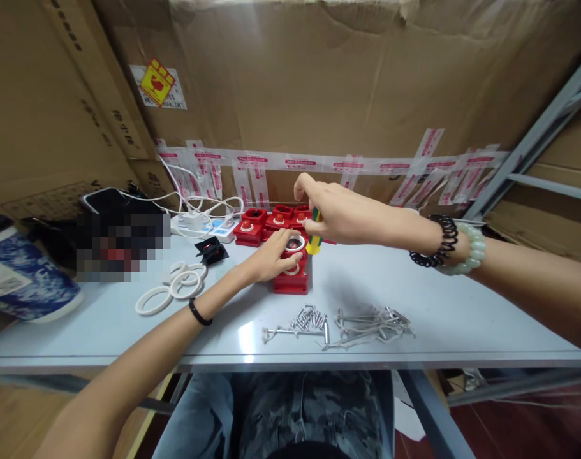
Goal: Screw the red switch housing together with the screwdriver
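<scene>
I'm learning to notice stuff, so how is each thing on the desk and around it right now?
Left hand: on the nearest red box
Right hand: closed around a yellow-and-green tool
White ring: on that box
Other red boxes: standing together
Loose white rings: lying partly overlapped
Screws: loose, heaped
Metal rods: bunched together
Power strip: plugs in, can't tell if switched on
Big cardboard box: taped

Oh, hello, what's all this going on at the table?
A person sits working with bare hands. The left hand rests on a red unit, while the right hand holds a yellow-and-green tool beside it; its tip can't be made out. More red units stand behind. Small screws lie nearer the table's front edge, and loose white rings lie to the left.
</scene>
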### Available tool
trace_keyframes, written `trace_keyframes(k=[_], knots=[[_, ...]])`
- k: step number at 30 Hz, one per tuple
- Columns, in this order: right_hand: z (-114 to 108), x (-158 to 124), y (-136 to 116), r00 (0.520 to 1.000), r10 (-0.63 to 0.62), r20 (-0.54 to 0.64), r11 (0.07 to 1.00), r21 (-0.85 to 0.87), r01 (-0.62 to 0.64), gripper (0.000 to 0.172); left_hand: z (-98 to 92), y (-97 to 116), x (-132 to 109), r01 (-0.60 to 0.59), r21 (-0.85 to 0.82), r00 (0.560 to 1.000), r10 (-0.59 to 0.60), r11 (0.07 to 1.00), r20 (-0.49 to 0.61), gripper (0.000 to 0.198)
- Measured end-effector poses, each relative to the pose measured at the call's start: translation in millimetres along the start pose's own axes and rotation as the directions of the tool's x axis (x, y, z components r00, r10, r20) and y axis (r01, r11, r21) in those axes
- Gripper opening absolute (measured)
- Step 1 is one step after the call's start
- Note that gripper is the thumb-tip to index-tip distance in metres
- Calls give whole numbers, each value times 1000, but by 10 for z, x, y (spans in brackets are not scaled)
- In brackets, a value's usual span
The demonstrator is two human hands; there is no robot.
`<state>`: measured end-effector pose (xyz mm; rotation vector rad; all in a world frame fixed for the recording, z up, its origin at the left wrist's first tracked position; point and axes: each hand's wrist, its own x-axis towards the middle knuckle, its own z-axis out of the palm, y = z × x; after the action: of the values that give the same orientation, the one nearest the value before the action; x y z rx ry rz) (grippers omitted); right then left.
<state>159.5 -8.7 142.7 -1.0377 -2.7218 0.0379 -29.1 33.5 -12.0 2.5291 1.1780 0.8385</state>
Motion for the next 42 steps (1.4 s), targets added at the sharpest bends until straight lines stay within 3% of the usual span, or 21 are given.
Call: trace_keyframes(k=[4,10,15,21,26,31,35,40,42], knots=[[-9,-2,8,996,-12,88,997,77,5,47,-5,15,1,12,3,1000,-12,1000,-6,46],[-9,-11,9,998,60,20,996,-61,-59,38,-5,5,5,9,20,1000,-9,1000,8,48],[-57,-19,6,991,-6,134,1000,26,2,42,3,3,-3,20,3,1000,-20,1000,-8,44],[-46,-23,11,998,19,64,1000,-3,-19,32,13,-26,1,9,10,1000,-9,1000,4,46],[-44,-28,6,991,1,137,998,57,-9,44,6,-12,4,17,4,1000,-17,1000,-10,45],[-34,-17,-25,999,-41,30,999,-10,41,21,12,-18,3,5,-14,1000,-5,1000,-11,50],[-26,-8,-43,995,-53,81,998,39,50,24,10,-15,6,6,-18,1000,-6,1000,-17,49],[31,-10,-25,997,39,-63,998,-51,-43,19,8,-18,11,1,2,1000,-1,1000,-3,54],[34,-18,-4,998,37,-44,999,-10,-37,23,10,-26,8,-5,-3,1000,5,1000,-5,53]])
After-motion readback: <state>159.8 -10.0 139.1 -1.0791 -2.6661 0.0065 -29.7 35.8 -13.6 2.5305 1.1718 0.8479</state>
